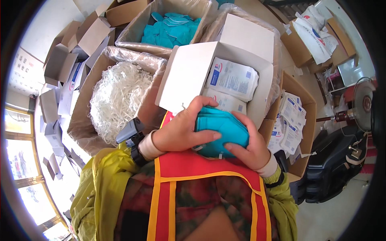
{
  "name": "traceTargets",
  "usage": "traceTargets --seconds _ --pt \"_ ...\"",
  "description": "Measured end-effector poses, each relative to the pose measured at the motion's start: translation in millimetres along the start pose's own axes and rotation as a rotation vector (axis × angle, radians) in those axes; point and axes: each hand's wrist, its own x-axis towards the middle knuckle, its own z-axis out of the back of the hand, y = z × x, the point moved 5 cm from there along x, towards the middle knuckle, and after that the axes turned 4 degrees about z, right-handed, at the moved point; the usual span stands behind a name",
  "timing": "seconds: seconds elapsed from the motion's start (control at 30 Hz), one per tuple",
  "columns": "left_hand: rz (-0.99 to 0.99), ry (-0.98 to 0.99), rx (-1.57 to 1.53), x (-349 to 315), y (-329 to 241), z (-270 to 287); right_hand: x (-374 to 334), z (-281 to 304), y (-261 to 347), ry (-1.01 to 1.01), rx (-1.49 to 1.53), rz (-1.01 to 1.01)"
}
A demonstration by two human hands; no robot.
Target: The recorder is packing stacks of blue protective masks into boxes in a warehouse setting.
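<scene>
A small stack of teal face masks is held in front of my chest, between both hands. My left hand grips its left side, thumb across the front and fingers over the top edge. The right side is clasped by my right hand, its thumb near the lower edge. Just beyond the stack stands an open white box with its flaps raised. Printed white packets lie inside it, and my hands partly hide the nearest ones.
At the left, a plastic-lined carton holds a heap of white elastic loops. Farther back, another lined carton contains loose teal masks. A brown carton of packets stands right, near a black case and a fan.
</scene>
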Motion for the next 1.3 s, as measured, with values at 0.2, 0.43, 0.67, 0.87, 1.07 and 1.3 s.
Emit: traceTargets --seconds 0.2,0.43,0.67,0.87,1.07,1.3 --pt "-0.026 -0.077 -0.6 36 -37 16 39 51 43 -0.249 0.067 0.139" --pt "-0.14 0.159 -0.715 56 -57 22 75 80 110 -0.107 -0.117 0.461" --pt "-0.101 0.14 -0.441 53 -68 11 85 87 116 -0.028 -0.307 0.526" --pt "-0.229 -0.03 -0.601 68 -80 19 80 86 84 -0.325 0.404 0.634" --pt "-0.262 -0.091 -0.494 67 -94 24 85 48 24 0.068 0.397 0.289" --pt "-0.346 -0.101 -0.631 55 -70 102 49 85 18 -0.086 0.177 0.07"
